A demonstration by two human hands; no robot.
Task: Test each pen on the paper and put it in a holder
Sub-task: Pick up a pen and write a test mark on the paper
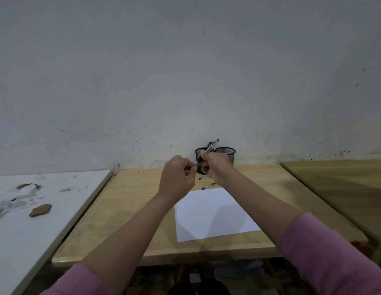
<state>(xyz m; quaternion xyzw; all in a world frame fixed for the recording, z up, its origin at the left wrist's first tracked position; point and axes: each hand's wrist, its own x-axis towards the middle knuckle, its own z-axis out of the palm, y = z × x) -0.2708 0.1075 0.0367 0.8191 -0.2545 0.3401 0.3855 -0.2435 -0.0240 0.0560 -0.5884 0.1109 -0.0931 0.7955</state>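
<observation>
A wooden desk [130, 211] is standing against a stained grey wall [185, 81], its near edge running across the bottom of the view and its far edge meeting the wall just behind the holders. A white table [25, 231] is sitting just beside its left edge and another wooden surface [338, 188] just beside its right edge, with narrow gaps between them. The left half of the desk top is lying bare and a sheet of white paper [213, 216] is lying right of centre, near the front edge.

Both hands are hovering above the desk, in front of the holders. The right hand [215, 165] is gripping a pen [203, 155] with curled fingers, the pen tilting up and away toward the wall. The left hand [176, 177] is pinching the pen's lower tip with curled fingers. Pink sleeves are covering both upper forearms.

Two loose pens with purple ends, one [204, 178] farther back and one [208, 185] nearer, are lying on the desk between the paper and the holders, partly hidden by the right wrist.

Two black mesh holders are standing side by side at the wall. The left holder [199, 151], largely hidden behind the hands, is holding at least one pen leaning to the right. What the right holder [226, 153] is containing cannot be told.
</observation>
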